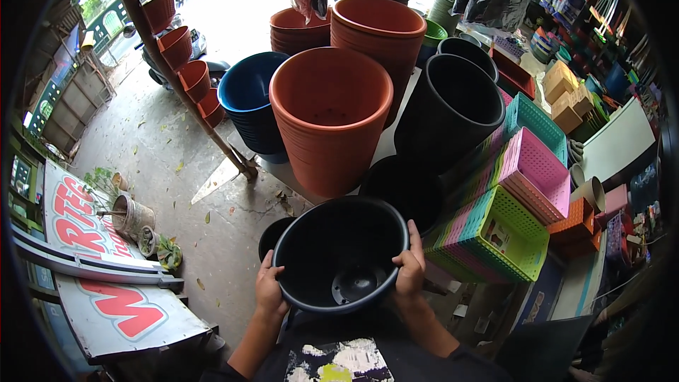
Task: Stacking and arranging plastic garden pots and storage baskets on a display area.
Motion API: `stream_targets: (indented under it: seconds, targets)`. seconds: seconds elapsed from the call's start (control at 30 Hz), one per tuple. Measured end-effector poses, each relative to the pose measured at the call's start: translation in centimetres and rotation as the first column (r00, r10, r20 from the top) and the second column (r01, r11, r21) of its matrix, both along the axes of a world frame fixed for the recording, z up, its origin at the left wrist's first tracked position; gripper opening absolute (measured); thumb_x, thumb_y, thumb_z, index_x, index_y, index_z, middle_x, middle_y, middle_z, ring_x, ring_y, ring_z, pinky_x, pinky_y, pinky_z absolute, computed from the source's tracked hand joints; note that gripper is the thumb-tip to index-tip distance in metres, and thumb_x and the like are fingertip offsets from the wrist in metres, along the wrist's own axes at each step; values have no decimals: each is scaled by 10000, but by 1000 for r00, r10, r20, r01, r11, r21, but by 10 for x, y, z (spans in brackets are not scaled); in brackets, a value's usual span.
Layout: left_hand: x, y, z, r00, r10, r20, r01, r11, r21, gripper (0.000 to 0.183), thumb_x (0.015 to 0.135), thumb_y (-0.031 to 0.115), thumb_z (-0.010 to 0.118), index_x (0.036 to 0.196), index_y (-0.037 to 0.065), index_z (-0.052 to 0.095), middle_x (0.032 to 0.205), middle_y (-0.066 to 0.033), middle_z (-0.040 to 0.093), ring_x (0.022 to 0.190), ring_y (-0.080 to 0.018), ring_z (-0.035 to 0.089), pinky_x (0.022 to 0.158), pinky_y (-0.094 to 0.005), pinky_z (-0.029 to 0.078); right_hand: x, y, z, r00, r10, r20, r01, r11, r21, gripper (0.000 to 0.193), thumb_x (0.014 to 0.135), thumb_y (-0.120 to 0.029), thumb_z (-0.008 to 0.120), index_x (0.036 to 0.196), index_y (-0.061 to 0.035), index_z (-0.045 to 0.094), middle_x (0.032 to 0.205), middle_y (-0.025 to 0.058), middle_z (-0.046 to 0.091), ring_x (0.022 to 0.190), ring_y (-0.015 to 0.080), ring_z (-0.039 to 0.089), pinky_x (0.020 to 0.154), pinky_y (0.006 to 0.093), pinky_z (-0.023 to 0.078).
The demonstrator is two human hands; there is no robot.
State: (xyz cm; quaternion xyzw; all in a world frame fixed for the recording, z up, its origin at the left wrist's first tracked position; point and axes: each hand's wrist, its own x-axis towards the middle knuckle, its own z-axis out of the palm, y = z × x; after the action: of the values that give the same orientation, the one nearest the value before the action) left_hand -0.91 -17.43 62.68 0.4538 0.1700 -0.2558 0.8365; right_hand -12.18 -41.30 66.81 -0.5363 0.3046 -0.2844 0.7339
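Observation:
A black plastic plant pot [311, 255], round and wide-mouthed, is held in front of my body with its mouth tilted up toward me. Holes show in its bottom. My left hand [269, 288] grips the rim on the left, thumb over the edge. On the right side, my right hand [410, 267] clasps the rim with the thumb inside and fingers along the outer wall. Just beyond it stand a black pot [403, 194] and a tall stack of terracotta-coloured pots [329, 148]. Part of another dark pot [272, 235] shows behind the held pot's left edge.
Blue pots [247, 120] and large black pots [442, 120] stand in stacks farther off. Stacked plastic baskets [520, 240] are to the right. A wooden pole [177, 64] carries hanging pots at left, above concrete floor [170, 170]. A sign board [106, 311] lies lower left.

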Motion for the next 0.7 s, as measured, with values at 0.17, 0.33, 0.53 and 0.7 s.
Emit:
stream_targets:
  seconds: [0.17,0.33,0.53,0.7]
  targets:
    - [-11,4,-16,1000,-6,14,5,1000,21,664,852,-29,421,1497,-29,266,1360,-201,527,1179,-282,586,1026,-384,479,-2,-2,9,994,107,-3,-107,993,45,807,731,9,392,1519,51,225,1518,113,354,923,88,488,782,196,434]
    - [-9,7,-11,999,-14,42,14,1000,-3,685,859,-102,402,1515,-9,226,1353,-186,522,1161,-250,587,1001,-358,497,-1,-1,23,982,181,53,-179,983,-36,844,712,19,384,1531,45,186,1545,129,307,1031,97,509,812,187,438]
    - [-6,7,17,970,37,239,-40,999,5,801,788,-198,413,1532,8,200,1444,-148,448,1240,-225,532,1052,-331,444,9,-3,26,949,281,143,-274,959,-67,917,667,41,389,1551,2,149,1484,131,382,1092,99,521,833,172,434]
    - [-5,13,39,876,100,471,-157,984,83,789,781,-173,409,1526,-10,204,1478,-178,403,1309,-237,479,1115,-345,378,21,1,19,946,307,102,-311,950,22,923,679,73,404,1560,-47,157,1397,106,464,925,65,546,770,165,447]
